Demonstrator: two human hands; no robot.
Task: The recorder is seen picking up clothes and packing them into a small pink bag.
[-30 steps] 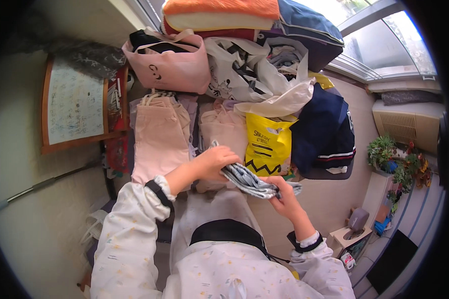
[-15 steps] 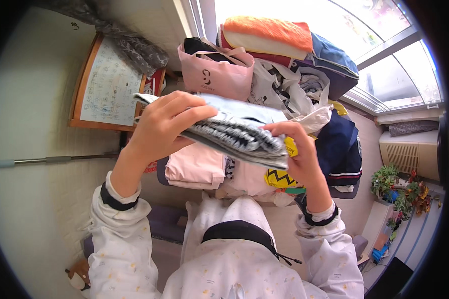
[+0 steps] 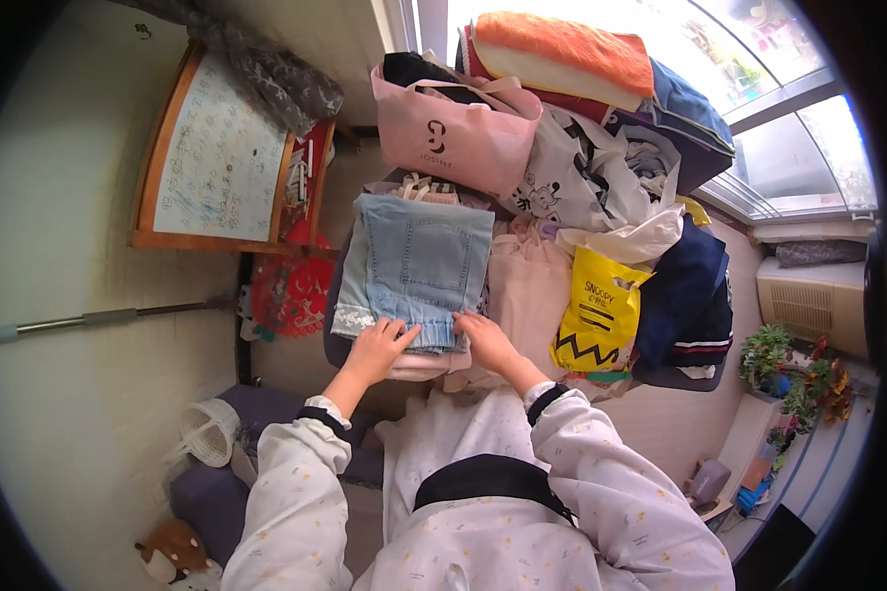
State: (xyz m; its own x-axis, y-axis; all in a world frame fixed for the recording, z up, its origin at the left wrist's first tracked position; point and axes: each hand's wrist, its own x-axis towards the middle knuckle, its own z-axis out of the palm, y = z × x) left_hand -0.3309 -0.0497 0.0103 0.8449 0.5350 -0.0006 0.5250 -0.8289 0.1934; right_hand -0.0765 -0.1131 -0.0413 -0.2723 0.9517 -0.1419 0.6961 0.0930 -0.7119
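Observation:
Folded light-blue jeans (image 3: pixel 424 256), with a back pocket facing up and a gathered, elastic-looking near edge, lie on a pile of folded clothes left of centre. White lace-like trim (image 3: pixel 353 319) shows at their near left corner. My left hand (image 3: pixel 373 353) rests on that near edge, its fingers spread over the denim. At the near right corner, my right hand (image 3: pixel 493 345) has its fingertips closed on the edge; what lies under them is partly hidden. Below the jeans peeks pale pink folded cloth (image 3: pixel 429 366).
Right of the jeans lie pink clothing (image 3: pixel 527 286), a yellow bag (image 3: pixel 601 305) and dark navy clothes (image 3: pixel 685 295). Behind stand a pink tote (image 3: pixel 458 128), a white plastic bag (image 3: pixel 586 167) and a stack topped by an orange towel (image 3: pixel 562 54). A whiteboard (image 3: pixel 222 148) stands left.
The folded denim bundle, held up between both hands before, now lies flat on the pile at left. Both hands have come down and nearer to my body; the left fingers have spread.

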